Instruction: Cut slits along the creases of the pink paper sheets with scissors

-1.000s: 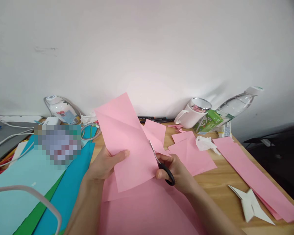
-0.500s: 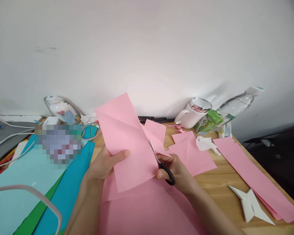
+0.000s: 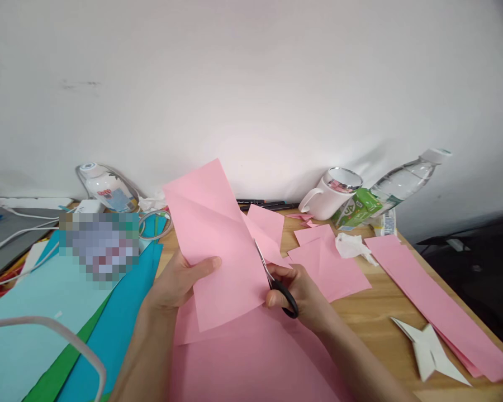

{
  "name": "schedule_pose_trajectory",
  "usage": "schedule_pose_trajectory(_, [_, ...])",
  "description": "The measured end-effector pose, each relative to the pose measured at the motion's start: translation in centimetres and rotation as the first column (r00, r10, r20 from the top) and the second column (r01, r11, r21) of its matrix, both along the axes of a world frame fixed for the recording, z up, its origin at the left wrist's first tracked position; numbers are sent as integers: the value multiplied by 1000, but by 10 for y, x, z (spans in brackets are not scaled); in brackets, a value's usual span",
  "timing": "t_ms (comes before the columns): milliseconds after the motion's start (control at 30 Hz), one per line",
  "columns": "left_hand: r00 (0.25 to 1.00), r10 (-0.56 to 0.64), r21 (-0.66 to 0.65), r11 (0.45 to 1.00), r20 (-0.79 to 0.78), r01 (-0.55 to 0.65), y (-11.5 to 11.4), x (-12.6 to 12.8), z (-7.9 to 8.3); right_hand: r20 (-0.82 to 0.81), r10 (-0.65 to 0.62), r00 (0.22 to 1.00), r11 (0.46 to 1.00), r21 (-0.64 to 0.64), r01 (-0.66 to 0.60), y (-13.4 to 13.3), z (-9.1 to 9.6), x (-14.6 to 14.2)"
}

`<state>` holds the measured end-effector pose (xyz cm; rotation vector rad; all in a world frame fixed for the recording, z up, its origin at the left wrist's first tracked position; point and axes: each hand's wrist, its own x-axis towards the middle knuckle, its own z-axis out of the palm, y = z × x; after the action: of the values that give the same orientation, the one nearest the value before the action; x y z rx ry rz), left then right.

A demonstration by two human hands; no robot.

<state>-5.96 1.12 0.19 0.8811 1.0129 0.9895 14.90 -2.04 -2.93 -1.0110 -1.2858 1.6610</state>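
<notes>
A pink sheet of paper (image 3: 222,240) with creases is held up in front of me, tilted. My left hand (image 3: 180,279) grips it at its left edge, thumb on the front and fingers hidden behind. My right hand (image 3: 299,293) is closed around the black handles of a pair of scissors (image 3: 284,296). The blades point up and lie along the sheet's right edge, where a strip of pink paper (image 3: 263,237) leans away to the right. Below both hands lies larger pink paper (image 3: 251,363).
Pink pieces (image 3: 322,262), pink strips (image 3: 427,296) and a folded white paper star (image 3: 430,349) lie to the right. A white mug (image 3: 324,195), green carton (image 3: 358,207) and water bottle (image 3: 406,178) stand behind. Blue and green sheets (image 3: 113,329), cables and a white bottle (image 3: 107,187) are left.
Almost nothing differs. The lower end of the held sheet and the scissors have shifted very slightly left; both hands keep their grip.
</notes>
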Motion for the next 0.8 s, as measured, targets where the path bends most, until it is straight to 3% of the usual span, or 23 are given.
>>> schedule_pose_trajectory(200, [998,-56,6,998,28,56,3,-1,-4,-10,-21,1000,999,-44,21,0,-1,0])
schedule_pose_trajectory(800, [998,-68,25,997,12,68,2,5,0,-162,12,987,999,-38,-18,1,-1,3])
